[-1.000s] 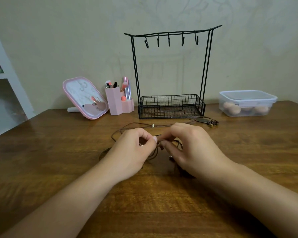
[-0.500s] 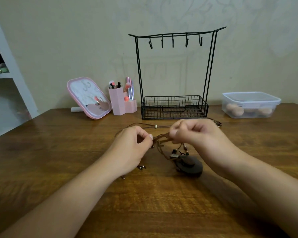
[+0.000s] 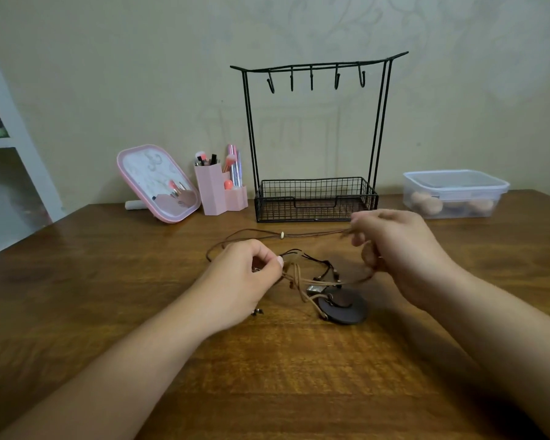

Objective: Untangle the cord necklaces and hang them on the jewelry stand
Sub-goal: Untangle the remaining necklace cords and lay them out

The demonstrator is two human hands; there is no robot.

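The cord necklaces (image 3: pixel 302 274) lie knotted on the bench (image 3: pixel 108 281) in front of the jewelry stand (image 3: pixel 315 134), between both hands. The left hand (image 3: pixel 248 274) pinches the strands at the knot; the right hand (image 3: pixel 394 249) has its fingers (image 3: pixel 367 252) curled round tan cords drawn out to the side. The cords look thin, limp and light, likely to snag (beads and metal bits catch easily), so they want gentle pulls. The dark round pendant (image 3: pixel 343 308) seems the heaviest part; better to hold cord close to the knot.
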